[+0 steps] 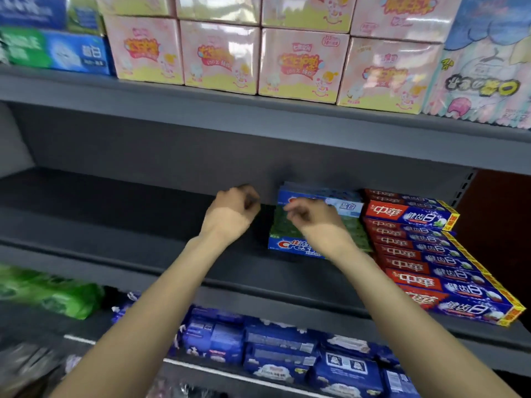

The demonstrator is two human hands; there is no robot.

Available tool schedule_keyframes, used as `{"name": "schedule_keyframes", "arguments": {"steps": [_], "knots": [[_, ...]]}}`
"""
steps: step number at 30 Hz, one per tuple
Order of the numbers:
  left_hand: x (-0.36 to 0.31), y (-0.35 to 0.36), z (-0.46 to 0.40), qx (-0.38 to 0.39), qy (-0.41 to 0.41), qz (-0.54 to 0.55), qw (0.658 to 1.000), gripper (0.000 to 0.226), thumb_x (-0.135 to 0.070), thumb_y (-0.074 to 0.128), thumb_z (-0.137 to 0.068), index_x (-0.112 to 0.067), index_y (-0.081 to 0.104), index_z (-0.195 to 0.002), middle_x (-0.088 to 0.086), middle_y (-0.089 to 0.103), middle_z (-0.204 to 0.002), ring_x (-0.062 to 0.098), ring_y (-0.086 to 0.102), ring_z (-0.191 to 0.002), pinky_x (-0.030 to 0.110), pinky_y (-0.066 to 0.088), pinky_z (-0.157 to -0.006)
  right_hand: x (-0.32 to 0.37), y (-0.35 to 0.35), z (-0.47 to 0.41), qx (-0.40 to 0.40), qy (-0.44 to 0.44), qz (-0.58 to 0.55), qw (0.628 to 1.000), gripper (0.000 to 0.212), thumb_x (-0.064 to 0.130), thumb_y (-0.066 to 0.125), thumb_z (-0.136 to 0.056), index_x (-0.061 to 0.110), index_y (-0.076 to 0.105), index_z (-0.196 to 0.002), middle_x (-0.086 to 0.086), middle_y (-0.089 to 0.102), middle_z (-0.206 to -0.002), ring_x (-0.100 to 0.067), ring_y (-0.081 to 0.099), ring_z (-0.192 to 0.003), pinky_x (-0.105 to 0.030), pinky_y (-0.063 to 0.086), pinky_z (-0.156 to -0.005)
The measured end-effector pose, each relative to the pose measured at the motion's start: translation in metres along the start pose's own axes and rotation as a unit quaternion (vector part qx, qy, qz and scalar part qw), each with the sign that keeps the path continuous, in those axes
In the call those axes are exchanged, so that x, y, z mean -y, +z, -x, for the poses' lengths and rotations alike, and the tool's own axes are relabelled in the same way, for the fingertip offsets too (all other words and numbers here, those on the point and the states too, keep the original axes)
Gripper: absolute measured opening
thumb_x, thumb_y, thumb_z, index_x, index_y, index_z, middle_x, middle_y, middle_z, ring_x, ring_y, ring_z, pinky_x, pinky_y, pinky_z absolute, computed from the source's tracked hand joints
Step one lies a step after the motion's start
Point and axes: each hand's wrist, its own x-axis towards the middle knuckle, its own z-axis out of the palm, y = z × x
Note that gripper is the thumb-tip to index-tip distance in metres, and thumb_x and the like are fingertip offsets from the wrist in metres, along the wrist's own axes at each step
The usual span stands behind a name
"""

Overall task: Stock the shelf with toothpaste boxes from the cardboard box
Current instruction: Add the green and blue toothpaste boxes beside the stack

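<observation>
A small stack of blue and green Crest toothpaste boxes [290, 242] lies on the dark grey middle shelf [143, 225], with another blue box [342, 203] standing behind it. Beside them on the right sit stacked red and blue toothpaste boxes [416, 254]. My left hand [232, 211] hovers just left of the Crest stack, fingers loosely curled and holding nothing. My right hand [313, 219] is over the Crest stack, fingers loosely curled, with nothing visibly gripped. The cardboard box is out of view.
Pink cartons [301, 64] and blue-green boxes [57, 50] fill the shelf above. Blue wipe packs [287, 354] and green packs [51, 294] lie on the shelf below. The middle shelf's left part is bare grey surface.
</observation>
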Motion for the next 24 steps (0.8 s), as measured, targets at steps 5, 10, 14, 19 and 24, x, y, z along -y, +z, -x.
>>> {"name": "schedule_keyframes", "arguments": {"steps": [5,10,14,19,24], "knots": [[0.036,-0.062,0.061,-0.024,-0.033,0.079,0.996,0.015,-0.014,0.057,-0.089,-0.023,0.063,-0.079,-0.007,0.069,-0.066,0.004,0.060,-0.045,0.018,0.051,-0.053,0.071,0.043,0.031,0.057,-0.070,-0.052,0.995,0.017,0.013,0.054,-0.091,0.018,0.069,-0.098,0.000,0.072,-0.084,-0.015,0.067,-0.080,-0.032,0.052,-0.085],[0.111,-0.160,0.152,-0.073,-0.064,0.049,0.994,0.014,-0.013,0.057,-0.087,-0.021,0.063,-0.078,-0.004,0.069,-0.063,0.003,0.058,-0.044,0.022,0.050,-0.060,0.178,0.120,0.081,0.116,-0.127,-0.078,0.982,0.018,0.017,0.054,-0.091,0.021,0.067,-0.102,0.005,0.069,-0.082,-0.013,0.065,-0.081,-0.030,0.050,-0.083],[0.188,-0.240,0.234,-0.065,-0.110,-0.016,0.992,0.015,-0.016,0.057,-0.087,-0.024,0.061,-0.075,-0.006,0.067,-0.061,0.006,0.059,-0.048,0.025,0.051,-0.062,0.264,0.202,0.127,0.143,-0.151,-0.091,0.974,0.019,0.019,0.056,-0.089,0.020,0.069,-0.103,-0.002,0.072,-0.086,-0.018,0.066,-0.081,-0.032,0.050,-0.079],[0.295,-0.337,0.324,-0.051,-0.166,-0.078,0.982,0.010,-0.023,0.056,-0.091,-0.019,0.065,-0.088,-0.001,0.071,-0.071,0.016,0.066,-0.061,0.036,0.056,-0.070,0.371,0.307,0.180,0.214,-0.158,-0.083,0.960,0.021,0.019,0.054,-0.092,0.018,0.068,-0.107,0.003,0.066,-0.087,-0.014,0.059,-0.081,-0.025,0.043,-0.072],[0.411,-0.405,0.384,-0.007,-0.270,-0.134,0.954,0.015,-0.026,0.055,-0.091,-0.018,0.059,-0.103,0.006,0.071,-0.084,0.025,0.067,-0.076,0.041,0.056,-0.070,0.457,0.413,0.210,0.306,-0.158,-0.058,0.937,0.015,0.018,0.051,-0.095,0.018,0.066,-0.095,-0.001,0.063,-0.086,-0.021,0.060,-0.077,-0.030,0.044,-0.060]]}}
